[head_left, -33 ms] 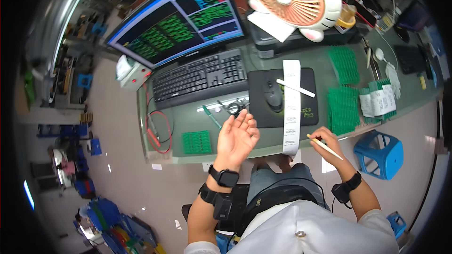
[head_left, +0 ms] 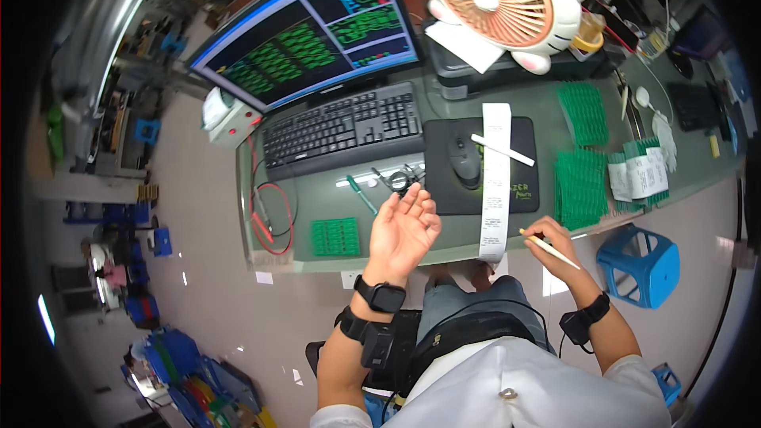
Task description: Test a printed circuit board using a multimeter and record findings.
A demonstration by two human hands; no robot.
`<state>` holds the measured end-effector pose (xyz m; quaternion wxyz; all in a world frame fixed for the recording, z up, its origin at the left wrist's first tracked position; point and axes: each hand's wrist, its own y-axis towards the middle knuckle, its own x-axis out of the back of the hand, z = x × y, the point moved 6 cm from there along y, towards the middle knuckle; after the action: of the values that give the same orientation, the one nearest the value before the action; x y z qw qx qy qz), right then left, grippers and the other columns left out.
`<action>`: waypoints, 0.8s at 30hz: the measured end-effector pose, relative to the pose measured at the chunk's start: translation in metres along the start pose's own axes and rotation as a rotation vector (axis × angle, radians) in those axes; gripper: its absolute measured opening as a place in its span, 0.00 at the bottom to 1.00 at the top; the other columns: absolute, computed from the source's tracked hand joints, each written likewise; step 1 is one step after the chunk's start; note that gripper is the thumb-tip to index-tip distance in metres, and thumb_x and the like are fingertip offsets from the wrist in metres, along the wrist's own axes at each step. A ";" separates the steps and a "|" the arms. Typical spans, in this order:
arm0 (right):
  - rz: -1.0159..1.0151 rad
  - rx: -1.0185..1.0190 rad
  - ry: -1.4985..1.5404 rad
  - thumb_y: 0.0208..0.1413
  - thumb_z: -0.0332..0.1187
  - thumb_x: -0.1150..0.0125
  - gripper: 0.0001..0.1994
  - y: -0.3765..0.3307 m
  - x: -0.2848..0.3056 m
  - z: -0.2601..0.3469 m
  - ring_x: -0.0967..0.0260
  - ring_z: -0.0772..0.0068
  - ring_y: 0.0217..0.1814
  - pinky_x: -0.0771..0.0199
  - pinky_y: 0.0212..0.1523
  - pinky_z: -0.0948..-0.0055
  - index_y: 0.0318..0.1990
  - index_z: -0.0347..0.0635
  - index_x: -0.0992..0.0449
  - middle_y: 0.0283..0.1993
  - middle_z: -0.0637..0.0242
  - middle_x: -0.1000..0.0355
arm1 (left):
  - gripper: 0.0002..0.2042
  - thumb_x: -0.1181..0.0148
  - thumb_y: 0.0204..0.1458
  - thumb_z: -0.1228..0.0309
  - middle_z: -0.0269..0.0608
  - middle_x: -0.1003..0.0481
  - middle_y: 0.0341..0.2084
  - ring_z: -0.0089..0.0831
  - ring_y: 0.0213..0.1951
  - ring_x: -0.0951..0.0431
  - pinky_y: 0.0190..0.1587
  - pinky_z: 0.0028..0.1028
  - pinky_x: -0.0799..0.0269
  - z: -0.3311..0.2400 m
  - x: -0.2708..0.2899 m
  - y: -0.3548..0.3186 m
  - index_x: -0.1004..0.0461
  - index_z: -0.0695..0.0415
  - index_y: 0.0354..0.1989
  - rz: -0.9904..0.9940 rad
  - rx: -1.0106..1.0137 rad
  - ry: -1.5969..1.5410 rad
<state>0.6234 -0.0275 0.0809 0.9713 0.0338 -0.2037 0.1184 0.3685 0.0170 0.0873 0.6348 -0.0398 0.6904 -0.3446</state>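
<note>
My left hand (head_left: pixel 406 227) hovers over the desk's near edge, palm up, with loosely bent fingers and nothing in it. A slim, pale pen-like stick (head_left: pixel 552 251) with a yellowish end is pinched in my right hand (head_left: pixel 557 243), just off the front edge. Between my hands, a long printed paper strip (head_left: pixel 496 182) lies across the black mouse pad (head_left: pixel 444 200), its near end reaching the edge. A white stick (head_left: pixel 503 150) rests across the strip. Left of my left hand is a small green circuit board panel (head_left: pixel 334 237), with a green pen (head_left: pixel 362 195) beyond it.
A keyboard (head_left: pixel 345 128) and monitor (head_left: pixel 301 40) stand at the back left, and a mouse (head_left: pixel 464 161) is on the pad. Stacks of green boards (head_left: pixel 580 189) lie to the right. A fan (head_left: pixel 493 1) stands behind. Red test leads (head_left: pixel 283 222) hang near the left edge.
The whole view has shifted a little, so the desk appears slightly farther right. Both hands keep the same pose.
</note>
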 end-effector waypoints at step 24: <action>0.490 -0.063 -0.452 0.52 0.50 0.44 0.17 0.034 -0.152 0.058 0.28 0.52 0.30 0.30 0.30 0.58 0.29 0.44 0.29 0.25 0.58 0.27 | 0.17 0.54 0.61 0.66 0.29 0.44 0.15 0.22 0.18 0.46 0.21 0.20 0.45 -0.093 -0.002 -0.068 0.43 0.55 0.18 0.000 -0.041 -0.168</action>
<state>0.4578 -0.0339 0.0734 0.8448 -0.0206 -0.4196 0.3315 0.2582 0.0057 0.1209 0.6897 -0.0816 0.6416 -0.3256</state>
